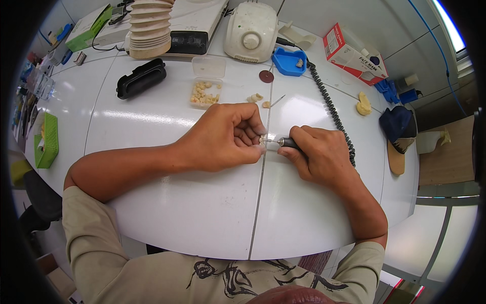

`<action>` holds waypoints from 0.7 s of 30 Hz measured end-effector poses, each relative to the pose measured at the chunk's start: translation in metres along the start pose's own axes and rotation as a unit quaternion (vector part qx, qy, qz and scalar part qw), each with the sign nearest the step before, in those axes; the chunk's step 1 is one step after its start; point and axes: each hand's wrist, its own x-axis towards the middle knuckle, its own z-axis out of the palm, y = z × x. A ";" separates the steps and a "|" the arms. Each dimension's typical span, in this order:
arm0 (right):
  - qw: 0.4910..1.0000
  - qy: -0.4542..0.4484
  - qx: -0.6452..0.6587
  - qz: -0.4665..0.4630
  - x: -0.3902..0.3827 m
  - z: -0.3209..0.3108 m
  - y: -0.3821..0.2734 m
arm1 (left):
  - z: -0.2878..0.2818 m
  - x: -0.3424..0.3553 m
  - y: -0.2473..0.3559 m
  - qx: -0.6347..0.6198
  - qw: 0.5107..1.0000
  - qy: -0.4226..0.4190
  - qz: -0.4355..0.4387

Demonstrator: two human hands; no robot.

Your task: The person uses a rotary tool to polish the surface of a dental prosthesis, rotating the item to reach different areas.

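Note:
Over the middle of the white table, my left hand (217,139) pinches a small whitish tooth-like piece (262,140) between thumb and fingertips. My right hand (324,154) grips a rotary handpiece (289,143) with a black grip and a metal tip. Its thin bit points left and meets the piece, or comes very close; the exact contact is too small to tell. Just beyond my left hand stands a clear plastic box (206,107), lid open, with several cream-coloured tooth-like pieces in it. A few more loose pieces (255,98) lie to its right.
A coiled black cord (326,91) runs right of my right hand toward a white control unit (251,33). Beyond my hands are a brown disc (266,76), a blue tray (289,66), a black case (142,78) and a ribbed hose (150,28). A green basket (47,141) stands far left.

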 end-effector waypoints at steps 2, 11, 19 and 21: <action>1.000 0.001 0.001 0.002 0.000 0.000 0.000 | 0.000 0.000 0.000 -0.003 1.000 -0.001 -0.002; 1.000 -0.002 0.000 0.003 0.000 -0.001 -0.001 | 0.000 0.000 0.001 -0.001 1.000 -0.003 -0.002; 1.000 -0.015 -0.002 0.005 0.000 -0.002 -0.001 | 0.000 0.000 0.002 0.004 1.000 -0.003 0.000; 1.000 0.000 0.001 0.006 0.000 0.000 -0.001 | 0.000 0.000 0.002 0.002 1.000 -0.004 0.000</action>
